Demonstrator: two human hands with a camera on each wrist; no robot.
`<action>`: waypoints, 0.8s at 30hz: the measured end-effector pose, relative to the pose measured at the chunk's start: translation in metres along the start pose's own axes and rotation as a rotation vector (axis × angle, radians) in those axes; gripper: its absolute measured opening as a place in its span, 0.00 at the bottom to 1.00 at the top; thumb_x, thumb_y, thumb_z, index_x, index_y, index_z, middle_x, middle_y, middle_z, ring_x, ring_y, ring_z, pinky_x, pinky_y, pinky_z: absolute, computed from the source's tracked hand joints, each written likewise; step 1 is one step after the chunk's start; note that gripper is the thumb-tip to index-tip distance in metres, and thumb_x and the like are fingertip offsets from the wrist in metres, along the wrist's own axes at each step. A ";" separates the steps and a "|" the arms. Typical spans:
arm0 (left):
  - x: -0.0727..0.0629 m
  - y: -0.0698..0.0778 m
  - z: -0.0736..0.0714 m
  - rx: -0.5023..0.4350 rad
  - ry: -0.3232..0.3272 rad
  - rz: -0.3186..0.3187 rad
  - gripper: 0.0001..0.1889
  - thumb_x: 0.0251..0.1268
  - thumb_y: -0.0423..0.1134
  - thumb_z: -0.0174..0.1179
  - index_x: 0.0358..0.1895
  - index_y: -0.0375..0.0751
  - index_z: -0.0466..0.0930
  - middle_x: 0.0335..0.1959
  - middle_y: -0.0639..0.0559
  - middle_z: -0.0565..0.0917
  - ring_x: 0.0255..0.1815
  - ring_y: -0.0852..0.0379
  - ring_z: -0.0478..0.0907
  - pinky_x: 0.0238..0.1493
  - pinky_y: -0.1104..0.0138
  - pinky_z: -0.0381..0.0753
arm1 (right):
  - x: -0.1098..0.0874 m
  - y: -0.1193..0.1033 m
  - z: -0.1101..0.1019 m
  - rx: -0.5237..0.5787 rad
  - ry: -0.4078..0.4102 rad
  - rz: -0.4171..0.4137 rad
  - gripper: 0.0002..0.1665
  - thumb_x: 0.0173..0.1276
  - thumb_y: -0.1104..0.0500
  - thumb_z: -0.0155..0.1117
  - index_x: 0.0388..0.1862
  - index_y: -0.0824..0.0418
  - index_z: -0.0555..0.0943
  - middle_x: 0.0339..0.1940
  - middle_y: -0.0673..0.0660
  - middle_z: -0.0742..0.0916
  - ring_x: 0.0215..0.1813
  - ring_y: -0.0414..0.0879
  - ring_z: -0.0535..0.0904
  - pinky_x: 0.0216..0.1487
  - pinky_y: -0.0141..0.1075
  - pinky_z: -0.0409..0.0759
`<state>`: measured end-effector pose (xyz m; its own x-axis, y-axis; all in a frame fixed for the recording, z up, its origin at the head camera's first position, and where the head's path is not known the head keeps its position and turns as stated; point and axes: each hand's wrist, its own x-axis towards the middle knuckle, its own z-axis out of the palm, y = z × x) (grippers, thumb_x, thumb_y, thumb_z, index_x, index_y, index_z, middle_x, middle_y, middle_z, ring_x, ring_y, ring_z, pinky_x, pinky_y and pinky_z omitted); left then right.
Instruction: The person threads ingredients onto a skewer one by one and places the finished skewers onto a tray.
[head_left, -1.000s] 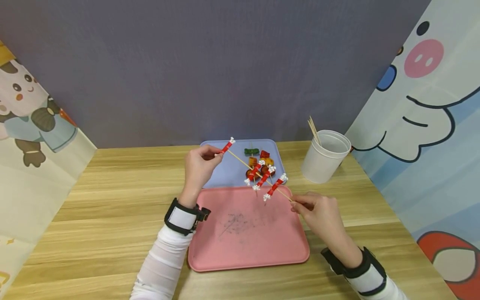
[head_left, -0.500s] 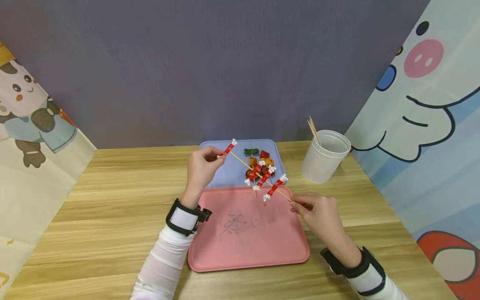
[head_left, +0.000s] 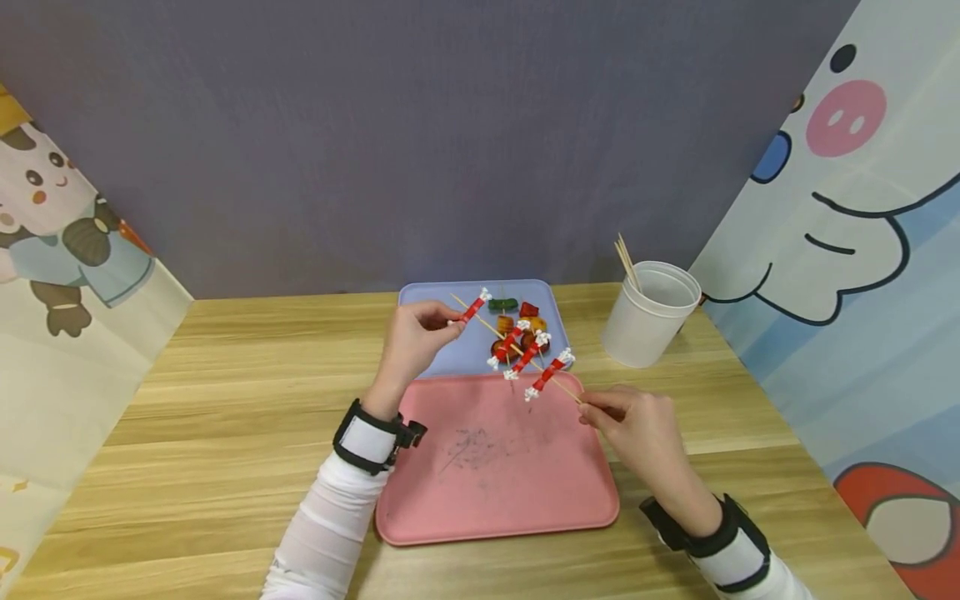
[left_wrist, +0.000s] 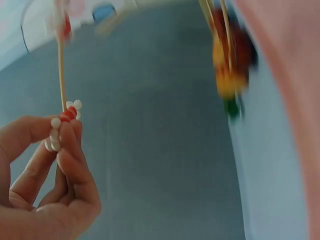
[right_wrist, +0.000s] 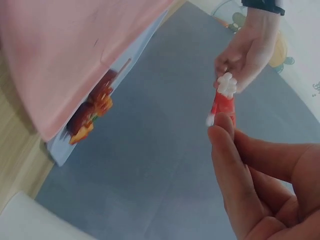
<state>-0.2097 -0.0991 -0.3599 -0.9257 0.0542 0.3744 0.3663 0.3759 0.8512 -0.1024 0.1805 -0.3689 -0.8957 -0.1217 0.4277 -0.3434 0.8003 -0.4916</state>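
Note:
My right hand (head_left: 633, 425) pinches the lower right end of a bamboo skewer (head_left: 491, 327), held slanting above the trays. Three red pieces with clustered white ends, such as the middle piece (head_left: 528, 358), sit crosswise along it. Another red piece (head_left: 474, 308) of the same kind is pinched between the thumb and fingers of my left hand (head_left: 420, 337), with the skewer's bare tip sticking out past it at the upper left. Round white beads (left_wrist: 54, 136) form the end of this piece in the left wrist view, at my fingertips.
Under the hands lies a pink tray (head_left: 495, 500) with dark marks. Behind it, a blue tray (head_left: 442, 358) carries finished-looking toy food skewers (head_left: 532, 321). A white bucket (head_left: 637, 333) with several bamboo sticks (head_left: 626, 260) stands at the right, by the grey back panel (head_left: 450, 167).
My left hand has slid right and slightly down along the skewer with its red piece, and the skewer's tip now shows beyond it. The right hand has stayed nearly still.

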 end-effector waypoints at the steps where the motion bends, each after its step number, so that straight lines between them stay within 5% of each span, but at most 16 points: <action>1: 0.000 0.001 0.002 -0.004 -0.026 0.002 0.03 0.54 0.34 0.67 0.32 0.41 0.88 0.28 0.48 0.87 0.27 0.57 0.80 0.29 0.69 0.78 | 0.000 0.000 0.000 0.005 -0.003 0.000 0.07 0.52 0.66 0.74 0.33 0.62 0.88 0.24 0.50 0.87 0.25 0.37 0.83 0.23 0.27 0.77; 11: -0.004 0.000 0.013 0.050 -0.068 0.047 0.02 0.54 0.35 0.66 0.31 0.44 0.87 0.27 0.52 0.87 0.24 0.60 0.79 0.27 0.69 0.78 | -0.001 -0.001 0.001 0.035 -0.026 0.025 0.07 0.53 0.67 0.72 0.33 0.62 0.88 0.26 0.51 0.88 0.25 0.38 0.83 0.23 0.26 0.78; 24: -0.004 0.001 0.012 -0.001 -0.179 0.104 0.03 0.55 0.35 0.66 0.32 0.44 0.87 0.28 0.52 0.86 0.25 0.60 0.79 0.28 0.68 0.79 | -0.003 -0.005 0.000 0.094 -0.074 0.064 0.06 0.53 0.68 0.72 0.31 0.62 0.88 0.27 0.53 0.88 0.25 0.36 0.84 0.22 0.24 0.77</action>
<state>-0.2070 -0.0883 -0.3649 -0.8847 0.2565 0.3891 0.4610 0.3584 0.8118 -0.0978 0.1765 -0.3681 -0.9339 -0.1182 0.3375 -0.3068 0.7498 -0.5863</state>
